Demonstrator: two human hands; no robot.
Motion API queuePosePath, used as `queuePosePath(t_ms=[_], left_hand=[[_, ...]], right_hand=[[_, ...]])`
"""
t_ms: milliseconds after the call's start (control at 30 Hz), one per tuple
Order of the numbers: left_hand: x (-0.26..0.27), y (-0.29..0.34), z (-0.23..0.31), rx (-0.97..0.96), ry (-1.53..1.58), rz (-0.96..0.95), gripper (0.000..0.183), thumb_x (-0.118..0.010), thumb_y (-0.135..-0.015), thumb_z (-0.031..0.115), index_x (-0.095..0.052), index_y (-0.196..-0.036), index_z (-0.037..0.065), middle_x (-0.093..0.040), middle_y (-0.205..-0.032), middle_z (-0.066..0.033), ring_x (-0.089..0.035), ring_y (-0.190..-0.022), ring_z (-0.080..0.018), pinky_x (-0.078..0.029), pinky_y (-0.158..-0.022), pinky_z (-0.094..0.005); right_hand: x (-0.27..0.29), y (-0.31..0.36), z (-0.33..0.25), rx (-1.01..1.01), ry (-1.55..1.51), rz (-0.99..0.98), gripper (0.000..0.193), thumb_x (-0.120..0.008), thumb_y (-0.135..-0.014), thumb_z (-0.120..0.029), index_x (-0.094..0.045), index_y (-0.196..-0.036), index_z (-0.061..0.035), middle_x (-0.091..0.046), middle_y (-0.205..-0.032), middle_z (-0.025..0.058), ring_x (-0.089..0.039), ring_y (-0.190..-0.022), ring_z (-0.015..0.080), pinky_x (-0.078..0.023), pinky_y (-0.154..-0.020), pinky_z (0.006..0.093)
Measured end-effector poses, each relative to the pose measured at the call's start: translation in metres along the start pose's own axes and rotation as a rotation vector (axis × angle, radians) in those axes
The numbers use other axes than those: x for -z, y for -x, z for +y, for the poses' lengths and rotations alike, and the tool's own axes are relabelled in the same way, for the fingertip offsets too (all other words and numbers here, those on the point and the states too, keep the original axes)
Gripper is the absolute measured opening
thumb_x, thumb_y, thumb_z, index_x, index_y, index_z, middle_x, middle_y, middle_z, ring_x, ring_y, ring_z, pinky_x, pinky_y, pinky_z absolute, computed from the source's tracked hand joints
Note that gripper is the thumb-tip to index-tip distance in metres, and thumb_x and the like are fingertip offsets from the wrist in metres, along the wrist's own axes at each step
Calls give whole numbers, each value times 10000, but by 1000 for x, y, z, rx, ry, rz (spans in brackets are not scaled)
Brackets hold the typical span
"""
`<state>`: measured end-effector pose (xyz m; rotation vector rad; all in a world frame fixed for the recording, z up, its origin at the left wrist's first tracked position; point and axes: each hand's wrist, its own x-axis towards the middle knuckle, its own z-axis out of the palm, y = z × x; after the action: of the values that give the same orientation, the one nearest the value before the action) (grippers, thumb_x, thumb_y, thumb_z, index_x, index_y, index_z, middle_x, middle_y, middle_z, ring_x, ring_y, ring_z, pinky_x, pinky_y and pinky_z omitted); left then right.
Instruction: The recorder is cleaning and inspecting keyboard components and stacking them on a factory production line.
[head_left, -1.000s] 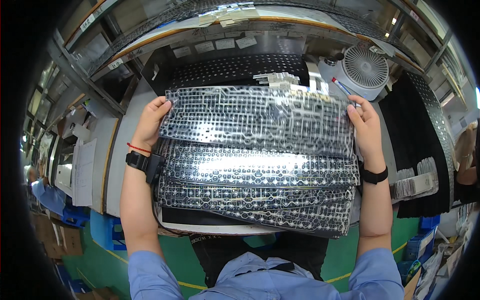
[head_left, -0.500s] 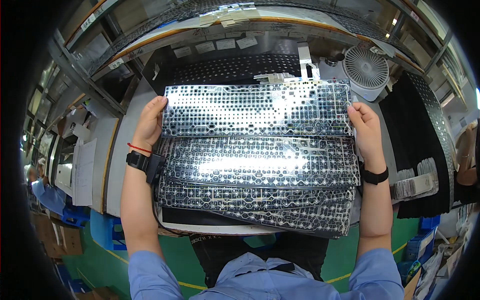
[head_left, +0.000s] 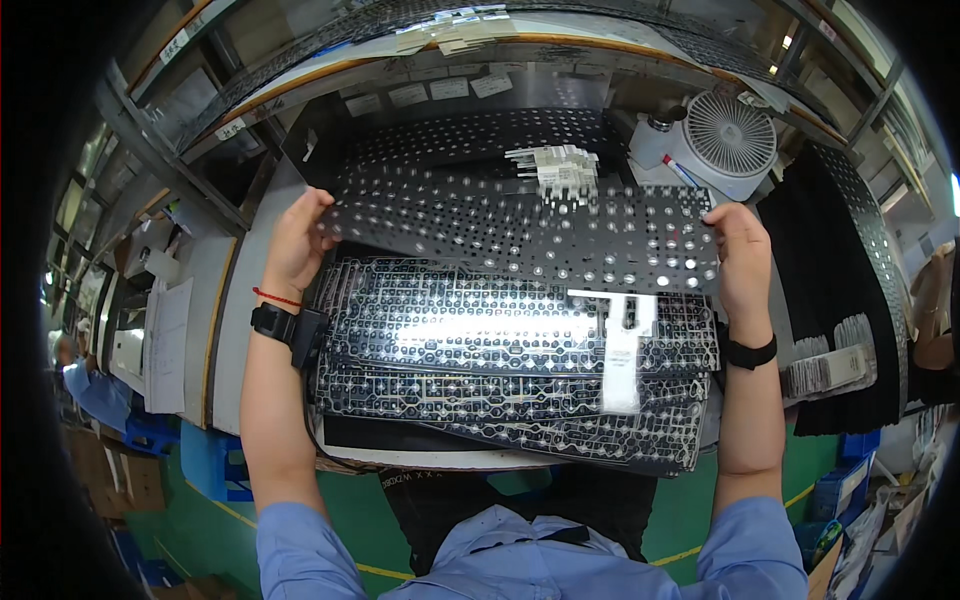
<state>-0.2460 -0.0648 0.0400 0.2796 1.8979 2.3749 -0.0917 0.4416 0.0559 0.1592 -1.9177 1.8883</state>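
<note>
Left hand [head_left: 295, 240]: clamped on the left end of the perforated black sheet [head_left: 520, 235]
Right hand [head_left: 742, 258]: fingers closed on its right end
Change: a second ago the sheet showed a shiny side; now it is turned dark-side up and held nearly flat
Sheet's place: just above the stack of glossy circuit films [head_left: 515, 375] on the bench
Meaning: probably flipped to check its other face
Nearby: white fan [head_left: 728, 140]
</note>
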Motion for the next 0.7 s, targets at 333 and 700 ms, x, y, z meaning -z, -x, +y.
queuePosePath(t_ms=[333, 700], left_hand=[[-1, -3, -3, 135, -201, -121, 184, -552, -984, 157, -579, -1152, 86, -607, -855, 70, -456, -575, 24, -347, -475, -125], [23, -15, -16, 22, 109, 100, 386, -540, -1001, 164, -468, -1337, -10, -629, -1126, -90, -640, -892, -120, -545, -743, -185]], right_hand=[[-15, 0, 5, 47, 71, -31, 210, -609, -919, 14, -576, -1126, 23, -611, -960, 30, -592, -805, 47, -483, -665, 182], [-16, -1, 1, -73, 248, -76, 331, -642, -934, -159, -552, -1198, 20, -590, -1022, 37, -547, -881, 88, -461, -772, 223]])
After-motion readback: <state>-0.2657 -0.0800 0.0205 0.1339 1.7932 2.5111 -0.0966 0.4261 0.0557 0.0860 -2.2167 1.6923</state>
